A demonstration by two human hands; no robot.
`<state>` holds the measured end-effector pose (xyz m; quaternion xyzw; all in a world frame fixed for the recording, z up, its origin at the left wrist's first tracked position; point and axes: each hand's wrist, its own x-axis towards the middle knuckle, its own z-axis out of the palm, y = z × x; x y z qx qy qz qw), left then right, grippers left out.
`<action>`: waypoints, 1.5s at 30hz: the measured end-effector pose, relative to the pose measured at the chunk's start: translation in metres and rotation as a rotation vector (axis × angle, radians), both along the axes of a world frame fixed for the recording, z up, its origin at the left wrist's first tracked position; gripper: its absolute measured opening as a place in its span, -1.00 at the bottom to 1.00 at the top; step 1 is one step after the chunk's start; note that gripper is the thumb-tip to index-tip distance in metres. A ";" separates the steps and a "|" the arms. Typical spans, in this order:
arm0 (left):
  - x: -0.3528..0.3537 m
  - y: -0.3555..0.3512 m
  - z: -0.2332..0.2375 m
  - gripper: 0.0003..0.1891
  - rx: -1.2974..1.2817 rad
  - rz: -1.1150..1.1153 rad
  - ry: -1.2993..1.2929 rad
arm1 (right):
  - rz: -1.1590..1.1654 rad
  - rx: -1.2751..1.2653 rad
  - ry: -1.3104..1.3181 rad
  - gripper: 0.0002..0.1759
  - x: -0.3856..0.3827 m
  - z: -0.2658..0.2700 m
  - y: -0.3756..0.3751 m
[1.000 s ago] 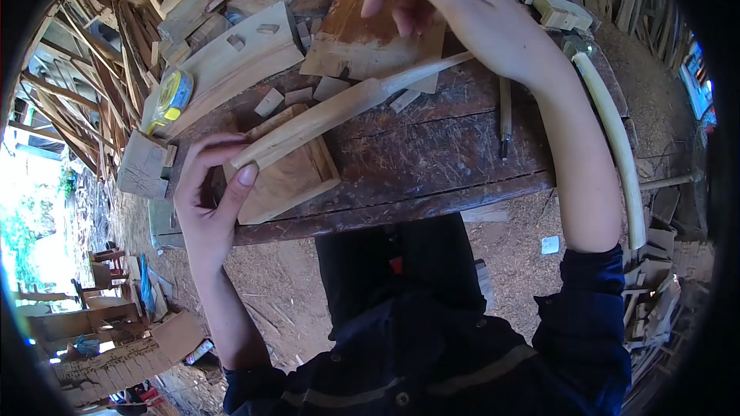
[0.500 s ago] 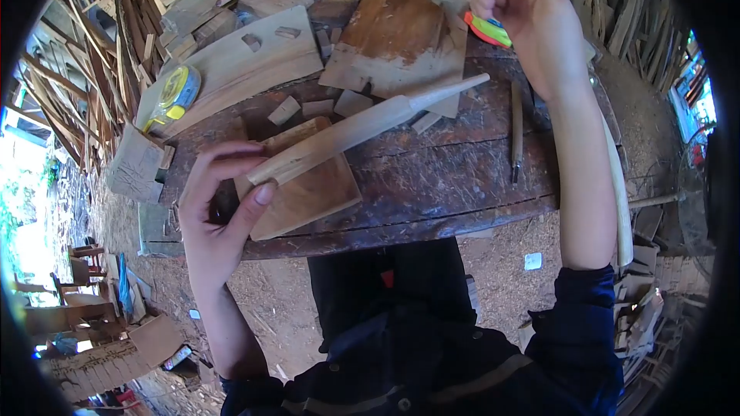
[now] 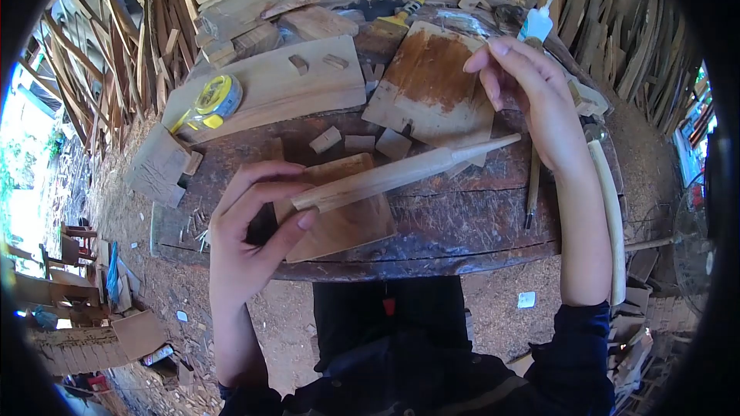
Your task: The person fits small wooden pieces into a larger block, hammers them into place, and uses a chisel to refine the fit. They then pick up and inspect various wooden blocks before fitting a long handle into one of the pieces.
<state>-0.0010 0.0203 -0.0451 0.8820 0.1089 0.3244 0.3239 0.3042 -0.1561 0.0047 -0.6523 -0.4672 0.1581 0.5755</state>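
A tapered, pale wooden leg (image 3: 385,177) lies slantwise over the bench, its thin end pointing to the upper right. My left hand (image 3: 254,223) grips the thick end lightly between thumb and fingers. Under that end is a square wooden board (image 3: 347,223). Above the plywood sheet (image 3: 393,100) with its brown-stained patch, my right hand (image 3: 539,100) is raised, fingers loosely bent and apart, with nothing visible in them. Below its wrist a slim, dark-tipped tool (image 3: 533,192) lies on the bench.
The worn workbench (image 3: 478,223) carries a yellow tape measure (image 3: 220,98), a long plank (image 3: 277,100), small wood blocks (image 3: 325,139), a yellow-handled brush (image 3: 405,11) and a white glue bottle (image 3: 537,23). A curved wooden strip (image 3: 609,223) stands beside my right forearm. Wood strips (image 3: 590,23) lean behind.
The view has tilted, so the bench appears lower and further right. My right hand has come lower towards the leg's thin end. A neon-coloured item beside it is out of sight now.
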 end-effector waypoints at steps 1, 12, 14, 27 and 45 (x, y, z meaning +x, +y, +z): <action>0.000 0.000 0.000 -0.69 -0.007 0.001 -0.001 | -0.003 -0.005 0.001 -0.54 0.000 0.000 0.000; 0.000 -0.001 -0.001 -0.70 -0.039 -0.001 0.002 | 0.059 -0.050 -0.045 -0.56 -0.005 0.002 -0.001; 0.000 0.000 -0.001 -0.71 -0.049 -0.008 0.004 | 0.063 -0.054 -0.057 -0.56 -0.004 0.001 0.000; 0.000 0.000 0.001 -0.71 -0.056 -0.015 0.010 | 0.107 -0.093 -0.077 -0.58 -0.004 -0.001 -0.001; 0.000 0.000 0.000 -0.72 -0.083 -0.014 0.014 | 0.031 -0.013 -0.070 -0.56 -0.004 0.000 -0.001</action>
